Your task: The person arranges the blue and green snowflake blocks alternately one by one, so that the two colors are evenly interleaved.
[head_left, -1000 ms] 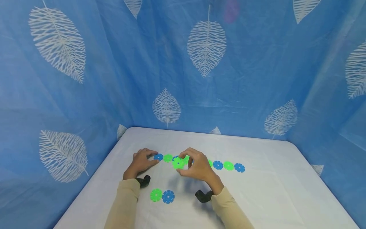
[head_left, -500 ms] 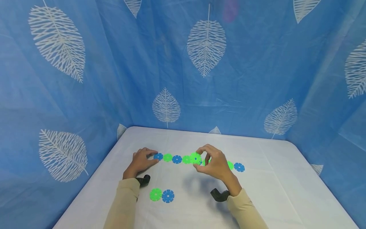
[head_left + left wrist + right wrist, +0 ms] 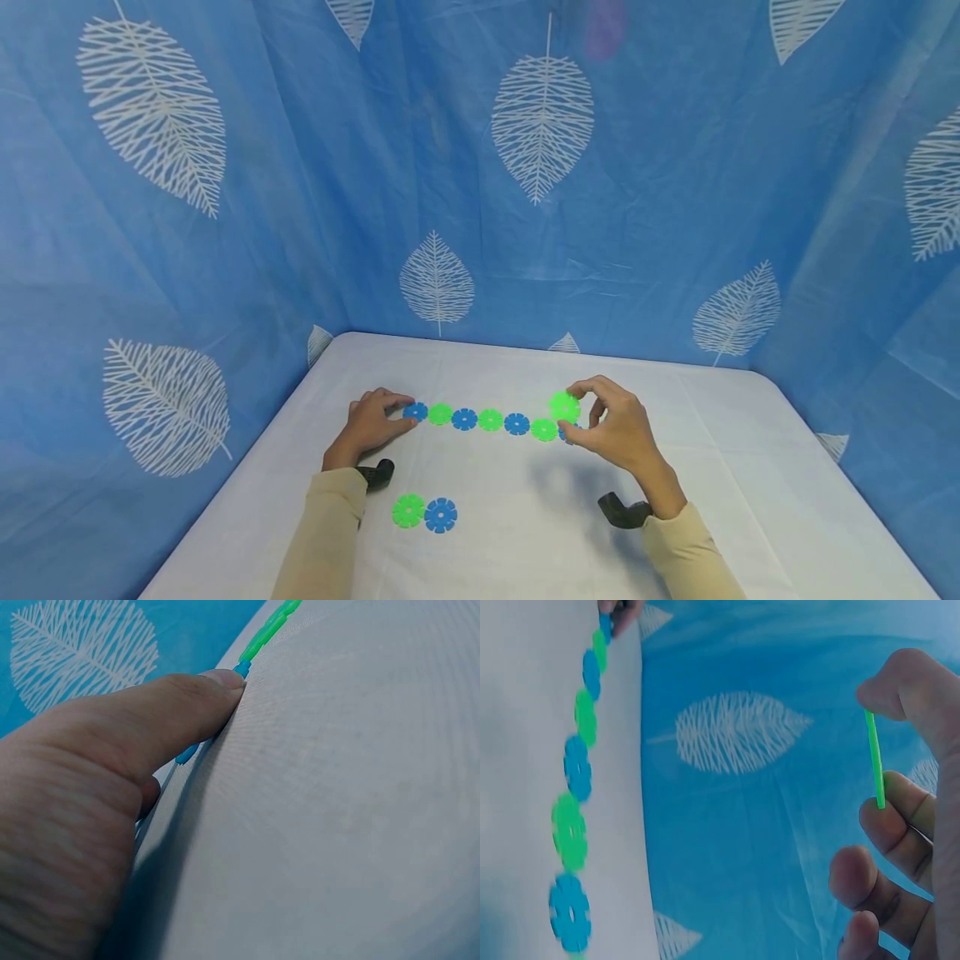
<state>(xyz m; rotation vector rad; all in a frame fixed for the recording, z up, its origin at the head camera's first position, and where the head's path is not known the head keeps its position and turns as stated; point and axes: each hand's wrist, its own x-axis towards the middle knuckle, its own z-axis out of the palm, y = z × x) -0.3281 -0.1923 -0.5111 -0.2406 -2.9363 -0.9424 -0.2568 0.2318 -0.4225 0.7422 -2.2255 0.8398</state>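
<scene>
In the head view a row of alternating blue and green notched plastic discs lies across the white table. At its left end my left hand (image 3: 370, 425) holds the blue notched disc (image 3: 416, 411) between thumb and fingers; the left wrist view shows the thumb on that disc's edge. My right hand (image 3: 624, 427) pinches a loose green notched disc (image 3: 564, 407) above the row's right part. Edge-on in the right wrist view, this green disc (image 3: 875, 757) sits between thumb and fingertip, apart from the row. The right hand hides the row's right end from the head camera.
Nearer the front of the white table (image 3: 510, 550), another green disc (image 3: 408, 511) and a blue disc (image 3: 441, 515) lie side by side. A blue curtain (image 3: 630, 208) with white leaf shapes stands around the table's back and sides. Each wrist carries a black mount.
My right hand has moved to the right along the row, carrying the green notched disc above it. The left hand has stayed on the blue disc at the left end.
</scene>
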